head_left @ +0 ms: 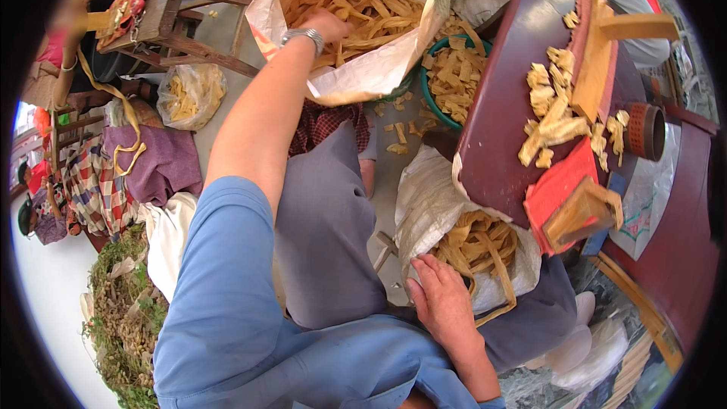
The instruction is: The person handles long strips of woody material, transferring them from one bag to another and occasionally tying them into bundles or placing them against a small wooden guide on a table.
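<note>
At the top, my left hand (327,26), with a metal-banded watch on its wrist, reaches into a large open paper sack (356,93) of long, dried yellow-brown strips (382,7). Its fingers bend down among the strips and look closed on some, though their tips are partly hidden. Lower down, my right hand (447,299) rests at the rim of a white woven sack (420,197) by my lap. Its fingers are stretched out and the thumb stands apart; nothing shows in it. More of the same strips (475,246) fill this sack, and one hangs over its edge.
Right of the sacks stands a dark red table (500,129) with broken yellow pieces (556,125), a wooden cutting tool (598,68), red cloth and a brown cup (645,131). A green basin (458,79) of chopped pieces, a plastic bag (191,97) and a wooden stool (163,11) surround me. Other people sit left.
</note>
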A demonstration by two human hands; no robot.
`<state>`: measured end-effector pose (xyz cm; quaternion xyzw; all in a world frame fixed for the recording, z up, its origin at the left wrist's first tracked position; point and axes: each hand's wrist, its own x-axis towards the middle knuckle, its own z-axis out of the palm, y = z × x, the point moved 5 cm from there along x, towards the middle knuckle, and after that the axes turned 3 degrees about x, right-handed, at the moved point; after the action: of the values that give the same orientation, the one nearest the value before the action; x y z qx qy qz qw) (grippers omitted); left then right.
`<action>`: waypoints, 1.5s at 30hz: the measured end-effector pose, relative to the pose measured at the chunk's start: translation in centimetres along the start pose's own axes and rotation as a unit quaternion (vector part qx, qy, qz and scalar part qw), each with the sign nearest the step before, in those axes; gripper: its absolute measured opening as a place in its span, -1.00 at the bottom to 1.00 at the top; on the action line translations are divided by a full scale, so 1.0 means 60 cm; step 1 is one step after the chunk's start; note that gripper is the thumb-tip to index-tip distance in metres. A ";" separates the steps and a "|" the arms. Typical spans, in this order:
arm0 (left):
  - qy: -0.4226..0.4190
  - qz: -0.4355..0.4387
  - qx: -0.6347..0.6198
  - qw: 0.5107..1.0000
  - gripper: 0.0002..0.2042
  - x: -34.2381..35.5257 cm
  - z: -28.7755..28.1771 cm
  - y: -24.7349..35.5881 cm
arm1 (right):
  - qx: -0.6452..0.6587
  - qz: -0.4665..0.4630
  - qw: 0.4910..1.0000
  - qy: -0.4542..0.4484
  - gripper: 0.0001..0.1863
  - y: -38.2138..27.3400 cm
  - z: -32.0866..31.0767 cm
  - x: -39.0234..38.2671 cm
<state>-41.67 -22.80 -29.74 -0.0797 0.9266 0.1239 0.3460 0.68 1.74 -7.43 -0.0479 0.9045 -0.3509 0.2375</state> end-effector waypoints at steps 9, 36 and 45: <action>-0.085 0.246 0.006 0.965 -0.35 -0.045 0.108 0.096 | 0.110 0.007 0.993 0.042 -0.54 -0.027 -0.009 0.174; 0.185 0.421 0.095 0.883 -0.51 -0.048 0.148 0.081 | 0.494 0.051 0.794 0.349 -0.29 0.172 0.053 0.562; -0.074 0.303 -0.063 0.948 -0.56 -0.053 0.141 0.063 | 0.294 -0.041 0.906 0.300 -0.38 0.150 0.062 0.640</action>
<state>-34.92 -16.59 -33.18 0.1930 0.8693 0.2863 0.3536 -30.76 -3.51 -30.97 0.0950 0.7860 -0.6083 -0.0566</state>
